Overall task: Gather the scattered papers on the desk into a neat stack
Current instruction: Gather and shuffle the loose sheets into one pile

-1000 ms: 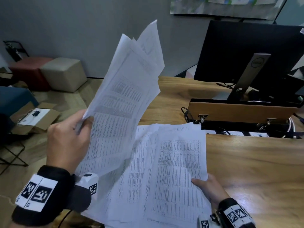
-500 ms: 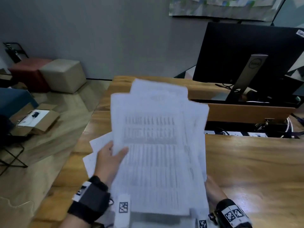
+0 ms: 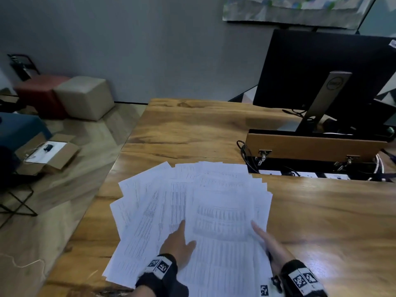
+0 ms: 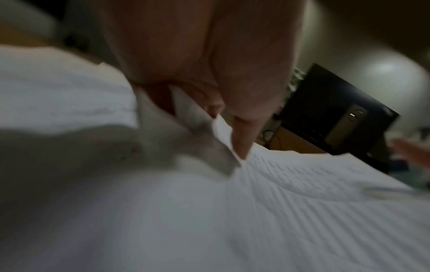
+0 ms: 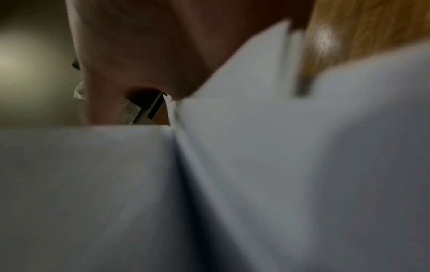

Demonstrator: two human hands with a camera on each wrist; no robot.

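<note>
Both hands [image 3: 222, 246] on fanned papers [image 3: 218, 202]

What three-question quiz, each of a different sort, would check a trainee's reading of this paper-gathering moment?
1. True or false: the papers already form a neat, squared stack.
2. Multiple choice: where is the left hand? A) in the air with a bundle of sheets B) on the papers on the desk C) on the monitor
3. Fill in: the right hand lies along the pile's ____ edge.

Key
1. False: the sheets lie fanned out and overlapping.
2. B: its fingers lie straight on the sheets.
3. Right: fingers straight against the sheets there.
</note>
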